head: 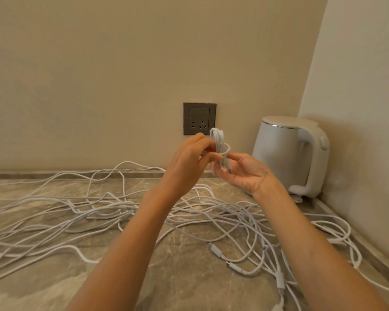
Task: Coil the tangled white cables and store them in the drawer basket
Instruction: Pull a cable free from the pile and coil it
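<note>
Countertop scene, both hands raised. Plain beige wall (99,63) stands behind the fingers (206,143) and meets a second wall to their right in a corner. Brown-grey marbled stone countertop (189,277) spreads below the fingers; a low raised stone lip runs along its back and right edges, at the foot of both walls. Tangle of loose white cables (76,216) lies on the stone beneath and to both sides of the fingers, its loops reaching the back lip on the left and the side lip on the right; bare stone shows under the forearms, nearer the viewer. White electric kettle with a looped handle (285,151) stands in the corner, right of the fingers and apart from them. Dark grey square wall socket (199,118) sits on the wall just above and behind the fingers.

Left hand (186,162): fingers curled, pinching the middle of a small coiled bundle of white cable (219,142). Right hand (243,171): palm up, fingers half curled around the bundle's lower end, thumb laid against it. The bundle stands upright in the air between the two sets of fingers, clear of the countertop; its top loop rises above the left fingers, and a plug end rests across the right fingers. Two white plug connectors (216,250) lie on the stone below the right wrist.
</note>
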